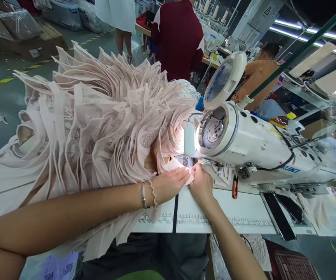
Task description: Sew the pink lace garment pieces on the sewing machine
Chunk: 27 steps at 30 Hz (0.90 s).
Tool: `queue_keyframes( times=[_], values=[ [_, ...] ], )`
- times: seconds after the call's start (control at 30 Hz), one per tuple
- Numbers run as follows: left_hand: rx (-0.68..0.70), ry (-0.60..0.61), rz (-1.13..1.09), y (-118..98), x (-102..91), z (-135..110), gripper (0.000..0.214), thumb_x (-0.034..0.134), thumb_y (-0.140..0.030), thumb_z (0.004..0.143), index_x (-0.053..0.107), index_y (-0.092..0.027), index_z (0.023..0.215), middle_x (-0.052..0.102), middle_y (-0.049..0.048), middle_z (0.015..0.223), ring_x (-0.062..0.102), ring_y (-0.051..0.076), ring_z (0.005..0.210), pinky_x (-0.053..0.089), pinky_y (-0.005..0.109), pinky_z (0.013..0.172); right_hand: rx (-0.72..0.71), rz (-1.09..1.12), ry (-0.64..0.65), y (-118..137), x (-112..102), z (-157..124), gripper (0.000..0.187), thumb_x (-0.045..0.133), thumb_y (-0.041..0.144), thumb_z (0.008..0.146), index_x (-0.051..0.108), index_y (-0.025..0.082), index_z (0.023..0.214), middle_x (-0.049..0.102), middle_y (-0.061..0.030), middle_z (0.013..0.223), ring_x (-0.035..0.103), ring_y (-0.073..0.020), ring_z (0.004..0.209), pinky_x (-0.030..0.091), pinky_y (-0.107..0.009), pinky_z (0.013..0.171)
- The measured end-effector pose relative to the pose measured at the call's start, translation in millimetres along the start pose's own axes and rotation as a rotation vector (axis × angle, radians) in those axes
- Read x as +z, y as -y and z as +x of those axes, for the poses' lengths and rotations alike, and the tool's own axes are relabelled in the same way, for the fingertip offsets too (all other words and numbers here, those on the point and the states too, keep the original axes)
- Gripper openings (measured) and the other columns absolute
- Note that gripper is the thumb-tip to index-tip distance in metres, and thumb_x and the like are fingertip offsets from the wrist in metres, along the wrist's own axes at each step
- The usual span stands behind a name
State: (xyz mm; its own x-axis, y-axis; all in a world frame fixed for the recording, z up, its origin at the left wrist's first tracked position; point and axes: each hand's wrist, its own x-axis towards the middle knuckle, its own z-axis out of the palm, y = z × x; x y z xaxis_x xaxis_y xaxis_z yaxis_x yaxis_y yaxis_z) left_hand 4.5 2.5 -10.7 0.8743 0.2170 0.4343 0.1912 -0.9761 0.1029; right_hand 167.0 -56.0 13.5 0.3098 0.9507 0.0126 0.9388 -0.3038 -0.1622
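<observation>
A white sewing machine (252,144) stands on the work table (244,212), its lamp lit over the needle area. My left hand (170,183), with two bracelets on the wrist, lies flat on a small pale pink fabric piece (176,165) just in front of the presser foot. My right hand (201,182) pinches the same piece from the right, fingers pressed together. A big heap of pale pink fabric pieces (98,120) covers the table's left side, touching my left forearm.
An orange thread snip (235,187) lies right of my right hand. A black phone (279,216) rests further right. A ruler strip (185,219) runs along the table's front. A person in a dark red top (178,37) and another in brown (257,79) sit behind.
</observation>
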Motion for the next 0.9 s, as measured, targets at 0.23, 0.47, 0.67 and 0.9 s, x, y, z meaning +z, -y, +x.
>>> queue_keyframes(
  times=[0.23, 0.47, 0.67, 0.9],
  values=[
    [-0.004, 0.046, 0.173, -3.0, 4.8, 0.0, 0.039, 0.034, -0.007, 0.099, 0.055, -0.001, 0.131, 0.062, 0.0185, 0.134, 0.053, 0.028, 0.134, 0.040, 0.040, 0.113, -0.003, 0.049, 0.001, -0.6, -1.1, 0.6, 0.024, 0.034, 0.026, 0.096, 0.056, 0.019, 0.093, 0.068, -0.0056, 0.075, 0.058, -0.0199, 0.064, 0.027, -0.027, 0.058],
    [0.019, 0.054, 0.212, -1.4, 3.5, 1.7, 0.039, 0.035, -0.009, 0.099, 0.055, 0.002, 0.131, 0.062, 0.0199, 0.133, 0.055, 0.032, 0.130, 0.044, 0.044, 0.108, -0.021, 0.056, -0.002, -0.8, -2.0, 0.1, 0.024, 0.034, 0.025, 0.095, 0.057, 0.019, 0.094, 0.068, -0.0043, 0.072, 0.058, -0.0200, 0.063, 0.027, -0.027, 0.057],
    [0.053, 0.041, 0.226, 1.8, 4.6, 2.0, 0.036, 0.038, -0.008, 0.100, 0.059, -0.002, 0.128, 0.066, 0.0150, 0.128, 0.058, 0.029, 0.126, 0.042, 0.041, 0.109, -0.043, 0.083, -0.025, -3.5, -0.1, -0.2, 0.024, 0.034, 0.027, 0.095, 0.057, 0.020, 0.092, 0.067, -0.0033, 0.070, 0.058, -0.0199, 0.062, 0.028, -0.027, 0.057],
    [0.025, 0.033, 0.192, 0.9, 1.0, 3.4, 0.035, 0.039, -0.008, 0.099, 0.056, -0.004, 0.130, 0.062, 0.0175, 0.131, 0.054, 0.030, 0.128, 0.040, 0.048, 0.107, -0.066, 0.095, -0.034, -4.4, -1.1, 0.4, 0.023, 0.035, 0.029, 0.095, 0.056, 0.021, 0.090, 0.067, -0.0033, 0.070, 0.059, -0.0200, 0.062, 0.031, -0.028, 0.057]
  ],
)
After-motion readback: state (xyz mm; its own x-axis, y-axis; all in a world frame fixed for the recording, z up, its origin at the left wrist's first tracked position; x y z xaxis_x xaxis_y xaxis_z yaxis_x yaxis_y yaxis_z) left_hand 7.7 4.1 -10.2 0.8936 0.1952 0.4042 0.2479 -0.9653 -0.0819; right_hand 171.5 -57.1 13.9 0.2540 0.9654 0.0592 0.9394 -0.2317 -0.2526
